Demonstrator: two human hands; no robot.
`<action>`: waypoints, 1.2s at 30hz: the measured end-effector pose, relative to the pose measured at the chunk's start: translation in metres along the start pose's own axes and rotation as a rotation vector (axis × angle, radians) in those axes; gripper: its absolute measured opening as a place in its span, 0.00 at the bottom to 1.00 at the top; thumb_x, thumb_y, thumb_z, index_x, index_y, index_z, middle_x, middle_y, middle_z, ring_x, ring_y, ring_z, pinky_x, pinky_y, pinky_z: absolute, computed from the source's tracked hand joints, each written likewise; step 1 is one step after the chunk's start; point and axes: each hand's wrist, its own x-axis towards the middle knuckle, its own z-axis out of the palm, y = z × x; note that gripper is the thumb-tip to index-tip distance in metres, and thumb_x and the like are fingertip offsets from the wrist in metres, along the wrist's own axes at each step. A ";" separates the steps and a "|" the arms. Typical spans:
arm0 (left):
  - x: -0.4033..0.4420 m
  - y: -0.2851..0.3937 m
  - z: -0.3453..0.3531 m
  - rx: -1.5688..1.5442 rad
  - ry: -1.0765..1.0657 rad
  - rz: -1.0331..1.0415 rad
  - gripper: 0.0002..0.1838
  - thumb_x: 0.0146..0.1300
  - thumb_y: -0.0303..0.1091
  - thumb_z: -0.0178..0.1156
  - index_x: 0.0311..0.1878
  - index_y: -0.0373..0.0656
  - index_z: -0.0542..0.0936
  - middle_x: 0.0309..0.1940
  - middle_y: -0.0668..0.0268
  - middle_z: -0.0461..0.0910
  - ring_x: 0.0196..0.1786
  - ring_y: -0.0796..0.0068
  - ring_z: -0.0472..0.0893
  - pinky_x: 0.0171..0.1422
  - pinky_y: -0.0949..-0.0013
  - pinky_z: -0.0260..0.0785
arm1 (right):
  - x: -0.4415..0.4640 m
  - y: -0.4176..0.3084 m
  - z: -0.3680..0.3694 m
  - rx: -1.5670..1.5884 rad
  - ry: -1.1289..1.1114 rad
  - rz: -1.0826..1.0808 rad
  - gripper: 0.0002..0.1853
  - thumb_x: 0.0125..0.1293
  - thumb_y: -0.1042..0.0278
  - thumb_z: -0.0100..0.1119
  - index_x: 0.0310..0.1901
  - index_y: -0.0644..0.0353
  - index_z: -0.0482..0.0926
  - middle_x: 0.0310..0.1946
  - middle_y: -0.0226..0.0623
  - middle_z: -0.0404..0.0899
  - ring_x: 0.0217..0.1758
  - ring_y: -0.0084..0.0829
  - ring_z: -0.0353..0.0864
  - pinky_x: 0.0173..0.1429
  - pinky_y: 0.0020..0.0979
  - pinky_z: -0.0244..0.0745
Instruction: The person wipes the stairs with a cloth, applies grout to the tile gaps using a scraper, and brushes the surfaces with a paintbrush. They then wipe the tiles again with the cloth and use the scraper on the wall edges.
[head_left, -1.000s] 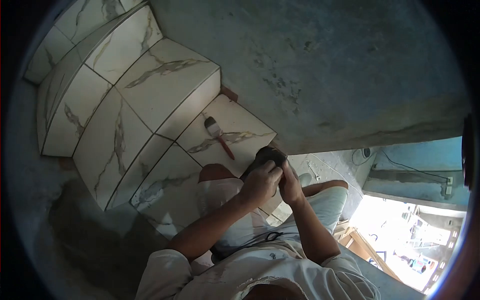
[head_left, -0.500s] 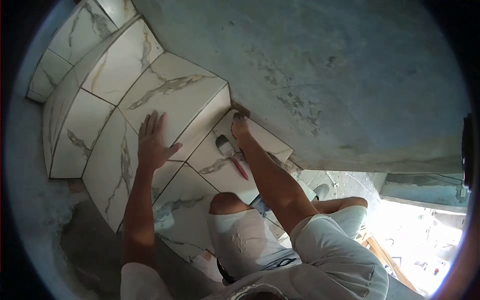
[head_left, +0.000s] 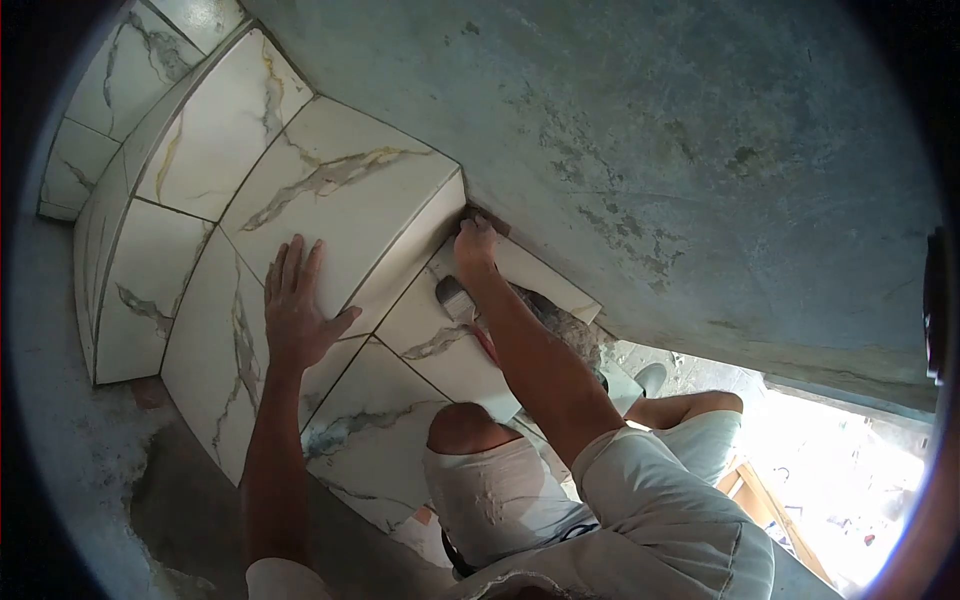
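My left hand (head_left: 298,318) lies with fingers spread on a white marble-patterned tile (head_left: 335,185) on the upper step. My right hand (head_left: 474,246) is closed at the corner where the step's riser (head_left: 410,245) meets the wall; whatever is in its fingers is hidden. Below it, on the lower tile (head_left: 415,315), rests a brush (head_left: 456,298) with dark bristles. My right forearm partly covers the brush's red handle (head_left: 486,345).
A rough grey-blue wall (head_left: 640,150) borders the steps on one side. More tiled steps (head_left: 225,110) rise at upper left. My bent knee (head_left: 470,430) is over the lower tiles. A wooden frame (head_left: 770,515) stands by the bright opening at lower right.
The view has shifted slightly. My right hand has turned, its fingers more curled at the corner, and the forearm now covers more of the brush handle. My left hand stays flat on the tile.
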 end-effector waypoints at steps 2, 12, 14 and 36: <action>-0.001 0.000 0.000 -0.003 0.016 0.016 0.54 0.44 0.53 0.75 0.75 0.51 0.61 0.75 0.53 0.57 0.77 0.47 0.56 0.78 0.43 0.48 | -0.002 -0.003 -0.003 0.090 -0.051 0.027 0.19 0.67 0.67 0.49 0.55 0.72 0.74 0.53 0.51 0.78 0.60 0.49 0.74 0.64 0.39 0.66; 0.002 -0.001 0.001 0.010 -0.001 -0.012 0.53 0.44 0.52 0.75 0.75 0.52 0.61 0.76 0.54 0.56 0.77 0.47 0.56 0.78 0.45 0.49 | -0.012 0.003 -0.015 0.231 -0.153 -0.205 0.26 0.67 0.59 0.55 0.61 0.69 0.73 0.51 0.46 0.78 0.56 0.42 0.74 0.65 0.33 0.64; -0.002 0.000 0.001 0.003 0.017 0.007 0.54 0.45 0.52 0.75 0.75 0.52 0.61 0.76 0.54 0.55 0.77 0.46 0.55 0.78 0.45 0.49 | -0.038 -0.016 -0.027 0.148 -0.065 0.023 0.25 0.68 0.57 0.56 0.60 0.66 0.74 0.54 0.44 0.78 0.57 0.40 0.74 0.64 0.33 0.66; 0.001 0.000 0.000 0.007 -0.034 -0.008 0.53 0.46 0.57 0.72 0.75 0.51 0.61 0.76 0.54 0.55 0.78 0.48 0.52 0.79 0.44 0.45 | 0.017 0.025 0.021 1.144 -0.095 0.584 0.17 0.68 0.63 0.54 0.57 0.55 0.77 0.55 0.33 0.77 0.60 0.31 0.72 0.68 0.35 0.64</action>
